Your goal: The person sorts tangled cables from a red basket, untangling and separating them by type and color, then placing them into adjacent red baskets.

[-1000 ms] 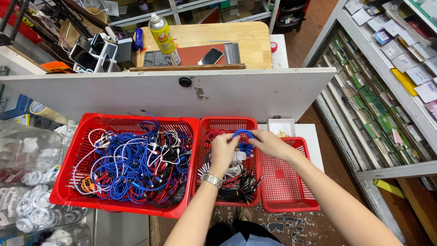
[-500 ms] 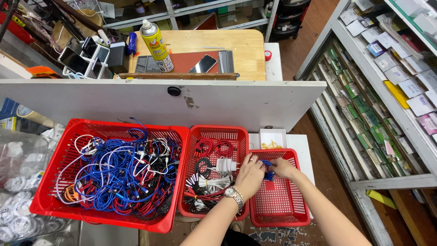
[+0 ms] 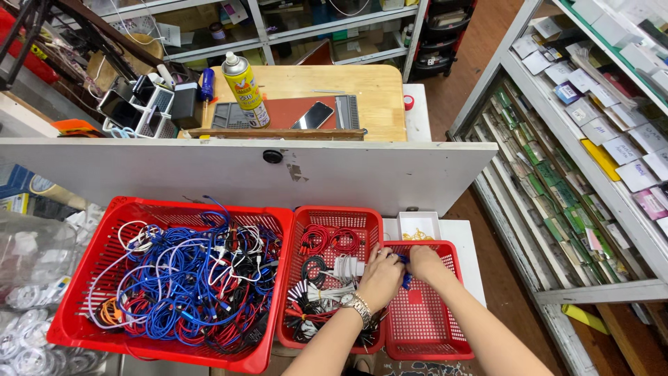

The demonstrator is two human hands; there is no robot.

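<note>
My left hand [image 3: 380, 276] and my right hand [image 3: 426, 262] meet over the inner edge of a small red basket [image 3: 428, 327], both pinching a coiled blue cable [image 3: 405, 278]. The left wrist wears a metal watch. Just left of them stands a middle red basket [image 3: 337, 217] with red, black and white coiled cables. A large red basket [image 3: 104, 333] at the left is heaped with tangled blue, red and white cables [image 3: 184, 282]. The small basket looks bare apart from the blue cable.
A white board [image 3: 236, 170] runs across behind the baskets. Beyond it a wooden desk [image 3: 369, 87] carries a yellow spray can [image 3: 243, 82], a phone [image 3: 314, 115] and tools. A small white box [image 3: 419, 225] sits behind the small basket. Shelves of packaged goods [image 3: 591, 132] line the right.
Both hands carried the blue cable from above the middle basket rightward and down to the small red basket. The view shifted, so more of the desk shows.
</note>
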